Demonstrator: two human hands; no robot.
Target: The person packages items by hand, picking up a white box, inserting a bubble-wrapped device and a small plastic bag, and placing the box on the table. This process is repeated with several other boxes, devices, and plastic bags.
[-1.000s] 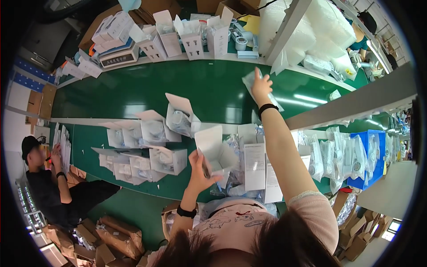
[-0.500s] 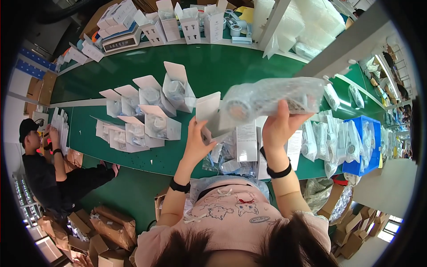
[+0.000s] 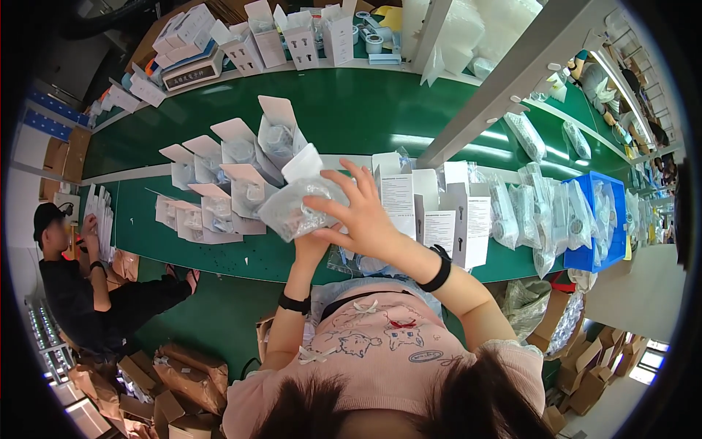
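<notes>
A: What are the hands doing?
B: The right hand (image 3: pixel 358 208) grips the side of a clear plastic bag (image 3: pixel 292 208), fingers spread over it and the thumb below. The left hand (image 3: pixel 311 247) is under the bag, partly hidden; I can't tell what it is closed on.

A: Where's the bag?
B: Over the near part of the green surface (image 3: pixel 146 212), with a raised white flap (image 3: pixel 303 164) just behind it. I can't tell whether any of it is inside a box.

A: And around it?
B: To the left, open white boxes (image 3: pixel 278 110) with bagged things inside. To the right, tall white boxes (image 3: pixel 475 249), then bagged pieces (image 3: pixel 503 212) beside a blue bin (image 3: pixel 578 260).

A: Farthest off?
B: More open cartons (image 3: pixel 338 40) along the far edge.
</notes>
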